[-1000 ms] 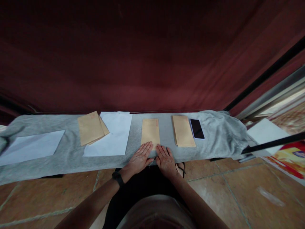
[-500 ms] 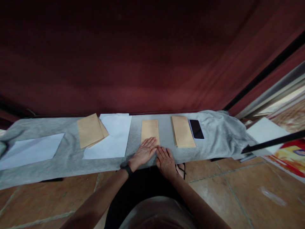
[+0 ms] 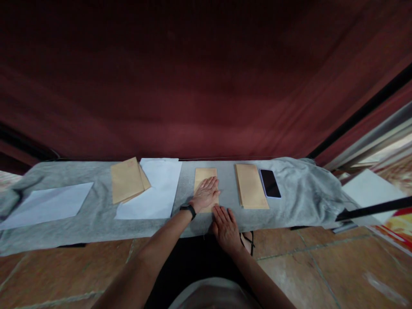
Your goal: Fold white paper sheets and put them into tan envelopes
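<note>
A tan paper envelope (image 3: 201, 174) lies upright in front of me on the grey cloth. My left hand (image 3: 206, 193), with a dark band on its wrist, rests flat across the envelope's middle and right side, fingers stretched out. At the envelope's lower right corner, my right hand (image 3: 225, 225) lies open, its fingertips on or just beside the corner; I cannot tell which. To the right is a stack of tan envelopes (image 3: 252, 186). On the left, a few more envelopes (image 3: 127, 182) overlap a stack of white paper (image 3: 157, 195).
A phone (image 3: 270, 183) lies right of the envelope stack. Another white sheet (image 3: 54, 204) is at the far left of the cloth-covered bench (image 3: 96, 227). A dark red panel (image 3: 193, 107) rises behind, and a black bar (image 3: 373, 209) crosses at right.
My left hand has slid up the envelope, away from me, uncovering its lower end. My right hand stays near the lower right corner. The whole view has shifted slightly.
</note>
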A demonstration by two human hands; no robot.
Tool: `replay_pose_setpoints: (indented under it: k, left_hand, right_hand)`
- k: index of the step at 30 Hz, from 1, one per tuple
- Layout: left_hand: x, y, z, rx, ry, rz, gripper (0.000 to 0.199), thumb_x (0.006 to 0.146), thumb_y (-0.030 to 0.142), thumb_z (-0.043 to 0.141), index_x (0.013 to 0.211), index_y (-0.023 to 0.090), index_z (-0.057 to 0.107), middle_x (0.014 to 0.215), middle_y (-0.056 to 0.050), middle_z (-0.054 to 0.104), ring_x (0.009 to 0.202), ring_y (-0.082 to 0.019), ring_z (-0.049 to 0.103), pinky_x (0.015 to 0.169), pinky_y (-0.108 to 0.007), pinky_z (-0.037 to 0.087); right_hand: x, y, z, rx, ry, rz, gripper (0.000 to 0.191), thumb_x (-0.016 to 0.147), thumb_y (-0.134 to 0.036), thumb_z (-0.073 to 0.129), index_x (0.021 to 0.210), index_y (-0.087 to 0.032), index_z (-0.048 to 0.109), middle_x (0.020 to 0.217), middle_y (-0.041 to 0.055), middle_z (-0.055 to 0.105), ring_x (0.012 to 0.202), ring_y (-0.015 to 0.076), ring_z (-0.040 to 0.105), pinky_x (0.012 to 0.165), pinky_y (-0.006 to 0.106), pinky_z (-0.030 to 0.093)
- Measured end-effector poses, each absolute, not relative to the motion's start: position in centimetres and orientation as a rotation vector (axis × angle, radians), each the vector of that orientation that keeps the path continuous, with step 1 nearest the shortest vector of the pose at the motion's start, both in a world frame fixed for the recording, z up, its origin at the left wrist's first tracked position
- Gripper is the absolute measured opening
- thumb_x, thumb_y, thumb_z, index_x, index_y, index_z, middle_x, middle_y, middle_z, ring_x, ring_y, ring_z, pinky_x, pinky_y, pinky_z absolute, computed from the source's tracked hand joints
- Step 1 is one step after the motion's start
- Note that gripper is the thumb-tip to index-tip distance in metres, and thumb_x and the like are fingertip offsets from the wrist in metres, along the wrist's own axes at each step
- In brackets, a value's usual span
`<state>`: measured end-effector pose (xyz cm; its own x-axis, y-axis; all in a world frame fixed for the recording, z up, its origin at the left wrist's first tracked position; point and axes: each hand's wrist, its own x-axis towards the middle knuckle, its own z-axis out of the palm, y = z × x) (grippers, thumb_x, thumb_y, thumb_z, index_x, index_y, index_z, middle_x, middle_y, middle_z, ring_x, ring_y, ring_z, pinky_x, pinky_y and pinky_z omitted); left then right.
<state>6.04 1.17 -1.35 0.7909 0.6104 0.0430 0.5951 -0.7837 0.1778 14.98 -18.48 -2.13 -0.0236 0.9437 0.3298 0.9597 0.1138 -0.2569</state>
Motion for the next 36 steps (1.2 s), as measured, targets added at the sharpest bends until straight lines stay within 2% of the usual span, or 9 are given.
replay_pose_setpoints:
  k: [5, 10, 19, 23, 32, 34, 36]
  left_hand:
    - [7.8, 3.4, -1.4, 2.804, 1.037, 0.158, 0.066, 0.105, 0.048, 0.027, 0.157, 0.008, 0.036, 0.165, -0.016, 0.032, 0.156, -0.028, 0.024, 0.127, -0.05, 0.014]
    - [8.4, 4.2, -1.5, 2.794, 1.058, 0.174, 0.066, 0.104, 0.05, 0.029, 0.16, 0.014, 0.03, 0.166, -0.015, 0.03, 0.156, -0.029, 0.021, 0.126, -0.055, 0.011]
    - [5.1, 1.0, -1.1, 2.863, 0.797, 0.149, 0.06, 0.107, 0.045, 0.024, 0.16, 0.019, 0.03, 0.167, -0.008, 0.03, 0.157, -0.02, 0.02, 0.128, -0.045, 0.008]
    - [3.4, -0.9, -1.0, 2.862, 0.75, 0.17, 0.057, 0.108, 0.043, 0.022, 0.16, 0.021, 0.031, 0.166, -0.007, 0.032, 0.156, -0.017, 0.021, 0.128, -0.043, 0.009]
    - [-1.3, -6.1, -1.0, 2.907, 0.733, 0.232, 0.056, 0.108, 0.044, 0.028, 0.16, 0.023, 0.031, 0.164, -0.007, 0.037, 0.155, -0.02, 0.026, 0.129, -0.046, 0.011]
    - [-2.5, -7.6, -1.5, 2.926, 0.774, 0.273, 0.059, 0.107, 0.046, 0.03, 0.161, 0.021, 0.029, 0.164, -0.009, 0.036, 0.154, -0.022, 0.028, 0.128, -0.049, 0.015]
    - [-3.5, -8.8, -2.3, 2.913, 0.908, 0.355, 0.059, 0.106, 0.045, 0.033, 0.159, 0.018, 0.033, 0.163, -0.013, 0.039, 0.152, -0.026, 0.033, 0.126, -0.051, 0.024]
  right_hand:
    - [14.9, -18.5, -2.2, -1.85, -1.98, -0.075, 0.054, 0.099, -0.017, 0.044, 0.153, -0.016, 0.045, 0.156, 0.0073, 0.05, 0.144, 0.0232, 0.044, 0.124, 0.046, 0.025]
    - [14.9, -18.5, -2.4, -1.839, -1.973, -0.077, 0.054, 0.098, -0.017, 0.044, 0.152, -0.017, 0.047, 0.156, 0.0076, 0.05, 0.144, 0.0229, 0.045, 0.124, 0.046, 0.025]
    - [14.9, -18.5, -2.4, -1.851, -1.982, -0.05, 0.053, 0.098, -0.019, 0.046, 0.151, -0.017, 0.048, 0.153, 0.0082, 0.054, 0.143, 0.025, 0.045, 0.124, 0.048, 0.024]
    - [15.0, -18.6, -2.9, -1.841, -2.003, -0.066, 0.057, 0.097, -0.019, 0.048, 0.154, -0.017, 0.044, 0.153, 0.0089, 0.054, 0.144, 0.0252, 0.044, 0.123, 0.049, 0.025]
    - [14.9, -18.4, -2.8, -1.838, -1.982, -0.103, 0.05, 0.1, -0.024, 0.047, 0.15, -0.016, 0.049, 0.153, 0.0104, 0.053, 0.142, 0.0249, 0.047, 0.123, 0.049, 0.026]
    - [14.9, -18.3, -2.6, -1.846, -1.979, -0.104, 0.052, 0.1, -0.025, 0.048, 0.151, -0.017, 0.048, 0.153, 0.0106, 0.054, 0.141, 0.0246, 0.048, 0.122, 0.048, 0.027]
    - [14.9, -18.2, -2.5, -1.854, -1.974, -0.102, 0.053, 0.1, -0.025, 0.048, 0.152, -0.017, 0.046, 0.152, 0.0104, 0.054, 0.141, 0.0243, 0.048, 0.122, 0.048, 0.028]
